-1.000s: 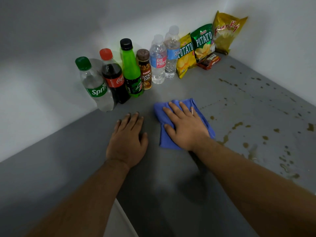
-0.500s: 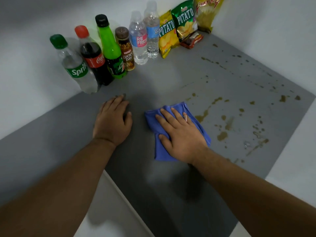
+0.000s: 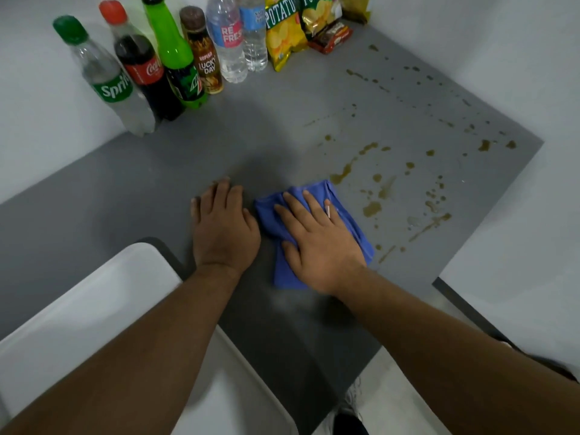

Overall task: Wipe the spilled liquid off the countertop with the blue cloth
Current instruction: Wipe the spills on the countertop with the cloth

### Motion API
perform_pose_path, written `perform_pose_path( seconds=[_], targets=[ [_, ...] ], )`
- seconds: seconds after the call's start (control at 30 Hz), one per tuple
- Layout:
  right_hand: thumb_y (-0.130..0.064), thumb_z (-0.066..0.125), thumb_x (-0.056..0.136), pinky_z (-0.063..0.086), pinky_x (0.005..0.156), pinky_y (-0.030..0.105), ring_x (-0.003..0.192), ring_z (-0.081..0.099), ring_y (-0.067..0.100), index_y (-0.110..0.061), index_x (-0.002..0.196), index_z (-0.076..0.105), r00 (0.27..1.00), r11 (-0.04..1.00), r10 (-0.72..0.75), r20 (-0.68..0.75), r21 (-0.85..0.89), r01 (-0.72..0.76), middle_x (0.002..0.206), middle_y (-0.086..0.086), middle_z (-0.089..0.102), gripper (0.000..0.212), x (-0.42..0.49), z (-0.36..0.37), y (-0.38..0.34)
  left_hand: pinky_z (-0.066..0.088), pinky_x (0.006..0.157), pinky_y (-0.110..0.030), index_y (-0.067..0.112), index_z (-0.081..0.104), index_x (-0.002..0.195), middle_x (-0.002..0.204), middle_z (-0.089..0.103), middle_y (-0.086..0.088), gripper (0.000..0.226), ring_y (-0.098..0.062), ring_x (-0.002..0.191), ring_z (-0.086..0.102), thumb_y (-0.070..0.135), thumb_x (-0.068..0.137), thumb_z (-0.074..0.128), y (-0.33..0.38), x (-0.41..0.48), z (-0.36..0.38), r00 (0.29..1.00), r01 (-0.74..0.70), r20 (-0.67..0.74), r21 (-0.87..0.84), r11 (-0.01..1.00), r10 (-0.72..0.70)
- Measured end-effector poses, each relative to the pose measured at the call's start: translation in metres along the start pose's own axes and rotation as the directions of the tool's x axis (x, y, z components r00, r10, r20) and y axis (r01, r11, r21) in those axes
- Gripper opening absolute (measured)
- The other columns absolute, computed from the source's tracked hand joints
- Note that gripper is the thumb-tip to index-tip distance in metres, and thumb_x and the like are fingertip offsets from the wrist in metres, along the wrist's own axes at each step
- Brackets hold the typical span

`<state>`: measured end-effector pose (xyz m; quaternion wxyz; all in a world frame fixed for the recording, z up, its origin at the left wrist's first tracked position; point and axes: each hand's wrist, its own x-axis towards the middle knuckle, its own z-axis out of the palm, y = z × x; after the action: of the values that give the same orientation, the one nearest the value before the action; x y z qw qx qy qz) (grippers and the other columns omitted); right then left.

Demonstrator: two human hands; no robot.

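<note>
From the head view I see my right hand point(image 3: 323, 243) pressed flat on the blue cloth point(image 3: 345, 211), fingers point(image 3: 288, 215) spread apart; my left hand point(image 3: 222, 227) lies palm-down just beside it, fingers together. The cloth's long axis runs from the counter point(image 3: 219, 146)'s near edge toward the brown spill point(image 3: 372, 208) — its far corner touches a streak. Bare grey surface lies open ahead up to the Sprite bottle point(image 3: 106, 80).

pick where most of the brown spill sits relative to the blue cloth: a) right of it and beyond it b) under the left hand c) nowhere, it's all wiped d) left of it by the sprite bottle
a, the brown spill dots the countertop right of and beyond the blue cloth under the flat right hand.
</note>
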<state>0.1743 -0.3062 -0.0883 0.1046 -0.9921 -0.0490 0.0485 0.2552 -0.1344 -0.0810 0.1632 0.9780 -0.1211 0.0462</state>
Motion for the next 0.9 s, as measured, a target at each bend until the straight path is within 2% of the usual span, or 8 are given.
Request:
perform_pose_path(
  seconds=[0.17,0.4,0.6,0.77,0.9],
  targets=[
    [-0.063,0.034,0.103,0.005,0.129,0.053,0.16,0.003,0.021,-0.032,0.164,0.018,0.998,0.998,-0.059,0.0,-0.017,0.059,0.173,-0.007,0.014,0.07,-0.036,-0.003,0.042,0.029,0.119,-0.061,0.006,0.057,0.136,0.152,0.051,-0.017,0.049,-0.042,0.14,0.044,0.028,0.092,0.054,0.001,0.0,0.0,0.999,-0.035,0.002,0.062,0.997,0.035],
    [-0.062,0.031,0.101,0.003,0.127,0.057,0.159,0.008,0.031,-0.028,0.163,0.023,0.993,0.993,0.115,-0.04,-0.028,-0.117,0.173,-0.002,0.016,0.072,-0.002,-0.003,0.032,0.026,0.121,-0.06,0.011,0.056,0.136,0.155,0.048,-0.012,0.055,-0.039,0.143,0.04,0.042,0.091,0.053,0.001,-0.002,0.001,0.998,-0.056,0.024,0.067,0.996,0.054],
    [-0.064,0.033,0.101,0.009,0.127,0.058,0.16,0.007,0.026,-0.029,0.162,0.025,0.998,1.0,0.0,-0.056,0.024,0.001,0.172,-0.003,0.02,0.071,-0.062,0.007,0.03,0.026,0.121,-0.061,0.012,0.056,0.137,0.156,0.047,-0.01,0.061,-0.036,0.144,0.041,0.05,0.091,0.048,0.007,-0.01,-0.004,0.987,-0.15,0.062,0.084,0.985,0.146],
    [-0.065,0.032,0.103,0.005,0.128,0.053,0.16,0.005,0.02,-0.035,0.161,0.024,0.997,0.998,-0.067,-0.039,0.018,0.068,0.172,-0.008,0.018,0.067,-0.091,0.002,0.067,0.026,0.121,-0.061,0.013,0.057,0.138,0.159,0.045,-0.011,0.06,-0.037,0.145,0.041,0.049,0.091,0.05,0.034,-0.043,-0.002,0.974,-0.21,0.089,0.015,0.978,0.208],
    [-0.061,0.031,0.103,0.006,0.128,0.055,0.16,0.006,0.022,-0.034,0.162,0.024,1.0,1.0,-0.008,-0.019,0.016,0.008,0.172,-0.008,0.017,0.064,-0.072,-0.007,0.079,0.024,0.123,-0.059,0.014,0.057,0.141,0.16,0.045,-0.009,0.057,-0.033,0.148,0.039,0.045,0.093,0.051,0.058,-0.066,0.008,0.971,-0.212,0.106,-0.021,0.977,0.213]
  ],
)
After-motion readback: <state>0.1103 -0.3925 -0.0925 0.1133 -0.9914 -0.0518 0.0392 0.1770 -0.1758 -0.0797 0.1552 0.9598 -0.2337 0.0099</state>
